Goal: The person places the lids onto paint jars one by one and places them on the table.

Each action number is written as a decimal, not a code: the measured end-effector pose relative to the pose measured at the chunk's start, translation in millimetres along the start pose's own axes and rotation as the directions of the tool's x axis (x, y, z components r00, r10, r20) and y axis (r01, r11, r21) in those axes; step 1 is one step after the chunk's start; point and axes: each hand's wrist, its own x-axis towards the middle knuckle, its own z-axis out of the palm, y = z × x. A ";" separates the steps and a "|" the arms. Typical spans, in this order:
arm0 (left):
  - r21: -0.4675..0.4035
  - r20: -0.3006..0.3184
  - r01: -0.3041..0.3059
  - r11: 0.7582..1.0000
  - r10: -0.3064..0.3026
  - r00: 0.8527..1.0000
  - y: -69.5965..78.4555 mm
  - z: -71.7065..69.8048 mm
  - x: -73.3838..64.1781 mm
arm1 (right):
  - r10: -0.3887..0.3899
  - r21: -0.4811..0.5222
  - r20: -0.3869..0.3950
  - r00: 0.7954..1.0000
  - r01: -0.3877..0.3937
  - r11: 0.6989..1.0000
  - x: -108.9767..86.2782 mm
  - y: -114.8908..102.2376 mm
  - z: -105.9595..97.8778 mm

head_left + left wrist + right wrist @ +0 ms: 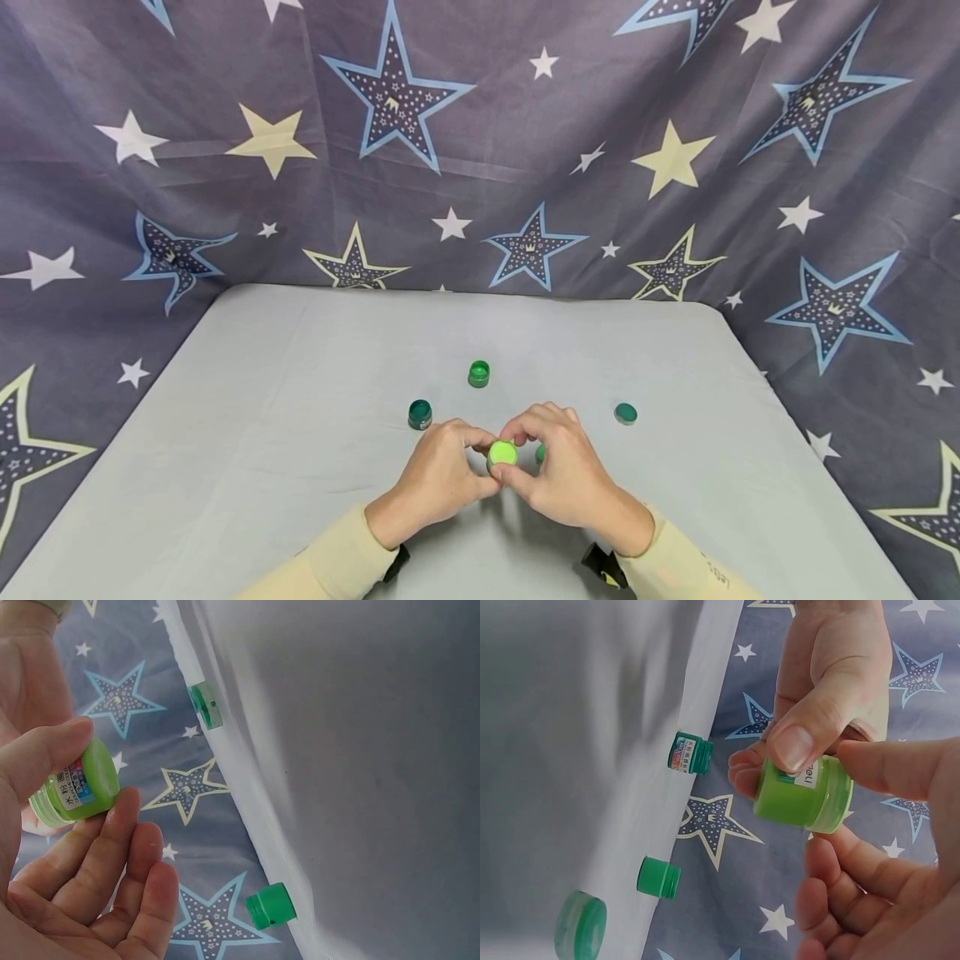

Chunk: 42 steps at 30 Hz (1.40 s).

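A small lime-green paint jar is held between both hands, its round top facing up toward the head camera. My left hand grips the jar's body, thumb across the printed label. On the other side, my right hand pinches the clear-rimmed lid between thumb and fingers. Close behind the right fingers lies a green lid, mostly covered in the head view. An uncapped dark green jar stands just beyond the left hand.
A second uncapped jar, brighter green, stands farther back on the pale cloth-covered table. To the right lies a dark green lid. A star-patterned curtain hangs behind the table and along its sides.
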 end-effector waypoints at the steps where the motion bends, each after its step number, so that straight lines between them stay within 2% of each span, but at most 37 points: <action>1: -0.001 0.001 0.001 1.000 -0.001 1.000 0.0 0.1 -0.1 | -0.001 -0.004 -0.003 1.000 0.001 1.000 0.0 0.2 0.3; 28: -0.015 -0.002 -0.013 1.000 0.013 1.000 1.3 0.0 -1.3 | 0.003 -0.096 -0.041 0.999 -0.007 0.995 -1.3 4.1 4.5; 33: -0.014 -0.001 -0.010 1.000 0.010 1.000 0.9 0.3 -1.4 | -0.035 -0.059 -0.038 0.999 0.033 0.998 -0.5 5.4 1.9; 42: 0.005 0.000 -0.006 1.000 0.006 1.000 1.3 0.4 -1.8 | -0.095 0.034 0.040 0.995 0.094 0.995 -0.7 5.2 -3.9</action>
